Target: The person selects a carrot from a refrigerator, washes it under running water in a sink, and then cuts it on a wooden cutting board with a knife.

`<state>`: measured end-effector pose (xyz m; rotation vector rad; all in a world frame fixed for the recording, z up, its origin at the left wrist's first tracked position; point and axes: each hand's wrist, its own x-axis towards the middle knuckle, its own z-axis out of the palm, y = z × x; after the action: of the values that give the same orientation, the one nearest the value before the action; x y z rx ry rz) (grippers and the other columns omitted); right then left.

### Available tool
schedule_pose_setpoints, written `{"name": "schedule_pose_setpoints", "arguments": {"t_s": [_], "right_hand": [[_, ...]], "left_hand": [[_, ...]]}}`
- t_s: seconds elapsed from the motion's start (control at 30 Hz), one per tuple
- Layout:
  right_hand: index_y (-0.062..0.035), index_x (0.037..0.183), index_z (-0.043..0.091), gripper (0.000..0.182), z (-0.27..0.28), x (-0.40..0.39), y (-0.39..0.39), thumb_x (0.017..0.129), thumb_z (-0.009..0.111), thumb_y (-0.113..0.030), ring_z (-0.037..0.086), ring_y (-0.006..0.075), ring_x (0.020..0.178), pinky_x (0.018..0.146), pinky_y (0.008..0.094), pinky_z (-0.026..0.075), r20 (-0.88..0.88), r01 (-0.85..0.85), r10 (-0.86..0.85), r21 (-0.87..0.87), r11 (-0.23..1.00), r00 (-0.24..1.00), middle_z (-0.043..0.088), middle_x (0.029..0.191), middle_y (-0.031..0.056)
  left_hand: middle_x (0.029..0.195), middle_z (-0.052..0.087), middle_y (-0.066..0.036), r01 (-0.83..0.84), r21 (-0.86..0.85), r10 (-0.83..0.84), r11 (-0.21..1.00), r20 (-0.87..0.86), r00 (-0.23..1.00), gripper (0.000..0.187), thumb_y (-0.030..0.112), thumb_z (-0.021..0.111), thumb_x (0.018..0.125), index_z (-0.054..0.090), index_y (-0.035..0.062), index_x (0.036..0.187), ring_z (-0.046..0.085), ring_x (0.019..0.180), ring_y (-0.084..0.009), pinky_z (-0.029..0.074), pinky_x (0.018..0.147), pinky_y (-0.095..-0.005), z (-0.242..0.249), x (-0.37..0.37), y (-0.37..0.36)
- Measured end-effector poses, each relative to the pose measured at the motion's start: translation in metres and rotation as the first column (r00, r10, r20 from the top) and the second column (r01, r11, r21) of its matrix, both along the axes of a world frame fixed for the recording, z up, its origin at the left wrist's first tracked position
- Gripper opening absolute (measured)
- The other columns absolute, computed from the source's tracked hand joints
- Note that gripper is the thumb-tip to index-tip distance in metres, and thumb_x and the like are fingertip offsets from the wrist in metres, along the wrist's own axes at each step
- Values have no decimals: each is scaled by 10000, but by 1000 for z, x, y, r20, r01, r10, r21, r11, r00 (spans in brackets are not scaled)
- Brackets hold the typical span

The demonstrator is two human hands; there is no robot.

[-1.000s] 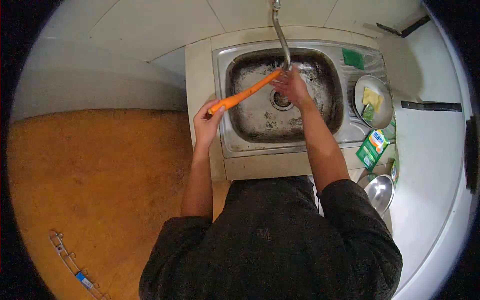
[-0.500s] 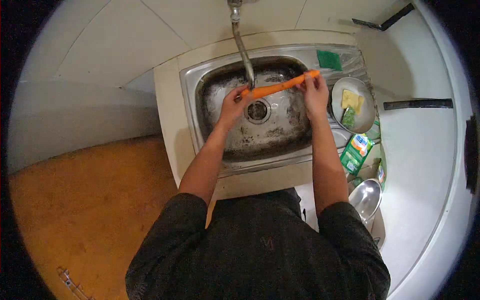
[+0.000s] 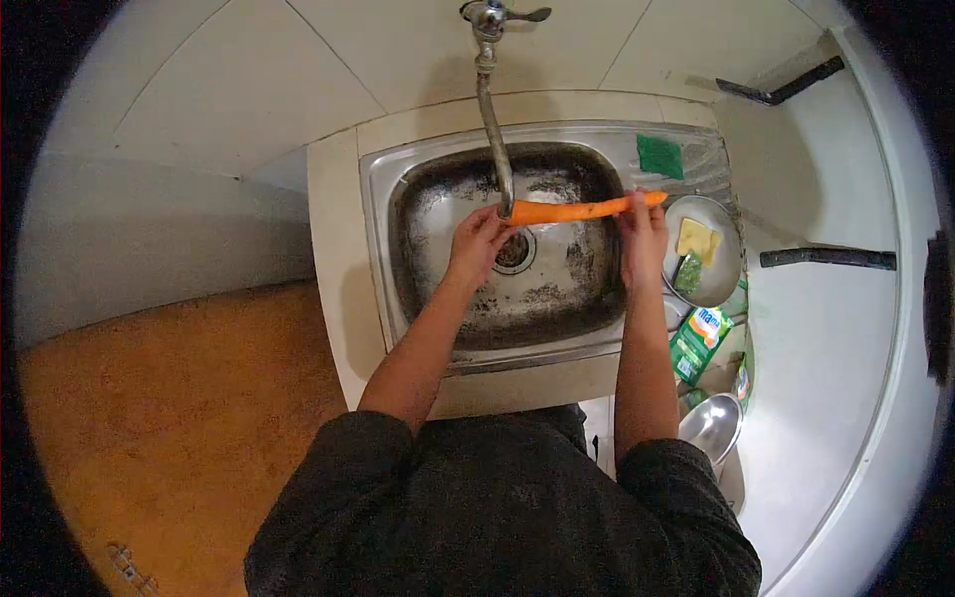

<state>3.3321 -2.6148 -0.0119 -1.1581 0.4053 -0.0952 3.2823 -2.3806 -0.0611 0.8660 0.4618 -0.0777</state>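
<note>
Carrot [image 3: 582,210] now lying level w/ both hands gripping it, left hand [image 3: 478,242] & right hand [image 3: 643,237], under tap [image 3: 494,109] over sink [image 3: 557,289].

You can make out one piece of lettering: on the green soap pouch [image 3: 699,342] lying on the counter just right of the sink, a white patch carries a word in blue that reads roughly "mama". The rest of the print on that pouch is too small and blurred for you to read.
</note>
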Motion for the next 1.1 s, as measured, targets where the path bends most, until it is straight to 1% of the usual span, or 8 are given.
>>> {"name": "schedule_pose_setpoints", "arguments": {"t_s": [0.1,0.17,0.23,0.4,0.67,0.9,0.97,1.1], "right_hand": [[-27,1207,411,412,-9,-8,25,878,636,-133,595,155,871,729,275,526,-114,-250,249,7,968,962,577,1039,88],[-78,1258,299,528,2,-18,56,862,647,-98,610,189,893,750,308,539,-160,-264,268,49,963,950,565,1103,116],[-108,1261,243,552,-4,-27,75,870,631,-81,618,230,927,769,348,550,-102,-375,415,275,885,904,551,1146,140],[-48,1165,345,343,-17,-22,97,905,568,-66,645,258,907,751,348,581,-56,-370,400,279,886,915,585,1094,159],[-49,1184,362,357,-25,-13,85,909,572,-138,636,221,813,695,304,565,-108,-431,462,225,874,880,587,1100,139],[-75,1212,306,289,-34,-23,125,975,358,-232,609,284,915,689,400,558,-246,-289,341,224,931,907,554,1131,185],[-51,1148,327,254,-28,-32,149,976,397,-225,603,308,884,697,397,550,-144,-321,393,364,875,908,562,1090,213],[-32,1129,343,372,-26,-49,180,995,348,-380,602,323,912,754,434,535,-91,-407,463,350,844,882,567,1106,227]], "left_hand": [[1085,562,-125,-34,37,36,999,-52,998,268,76,502,941,506,-60,1172,581,1030,-245,509,926,-334,15,-12,13],[1115,573,-133,-27,118,31,993,-31,999,286,133,529,942,533,-68,1145,590,1015,-221,508,920,-322,11,-17,24],[1127,575,-137,-43,142,48,989,-32,998,290,143,535,941,544,-71,1138,591,1016,-213,511,915,-318,21,-21,29],[1127,585,-148,-49,227,54,973,-16,998,307,152,541,939,553,-77,1144,597,1010,-203,520,896,-305,34,-28,43],[1066,609,-160,159,455,-173,876,-11,985,280,128,525,944,563,-73,1135,634,938,-201,531,850,-294,42,-29,48],[1043,612,-129,171,478,-153,861,-77,985,348,214,572,928,542,-51,1151,614,929,-175,509,836,-291,46,-43,65],[1015,609,-117,184,784,-209,593,-71,975,422,241,611,905,505,-42,1200,598,916,-158,494,815,-272,35,-53,84],[985,608,-113,203,695,-181,690,-105,978,439,235,633,891,490,-29,1212,601,838,-137,496,756,-260,61,-70,103]]}}
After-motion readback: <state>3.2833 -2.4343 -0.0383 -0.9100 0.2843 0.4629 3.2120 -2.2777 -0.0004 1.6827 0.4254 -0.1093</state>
